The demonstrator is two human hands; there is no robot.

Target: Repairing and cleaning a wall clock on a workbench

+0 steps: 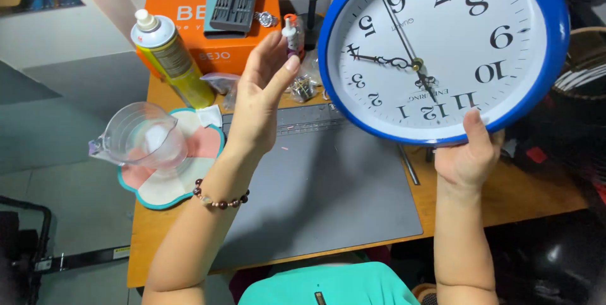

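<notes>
Right hand [468, 153] raised at the right side of the view, gripping the lower rim of a round wall clock [443, 46], thumb pressed on the white dial near the edge, remaining fingers hidden behind the case. Clock held up off the worktop [505, 194], face turned toward the camera, blue rim encircling black numerals and ornate black pointers, dial appearing upside down with the twelve lowest, just above the thumb. Left hand [262, 93] lifted to the left of the clock, close to its rim but apart from it, fingers straight and held together, palm facing the clock, holding nothing; beaded bracelet [219, 196] around that wrist. Round, so no long axis; right hand alone carrying it, left hand the nearer free one. Below both forearms, a grey mat [334, 185] spread flat on the wooden worktop. Further left, a clear measuring jug [140, 136] resting on a flower-shaped coaster [189, 182], with a yellow spray can [170, 59] leaning just behind. At the back, an orange box [211, 30] bearing a dark case of screwdriver bits [235, 0], and a small bottle [292, 33] beside it.
</notes>
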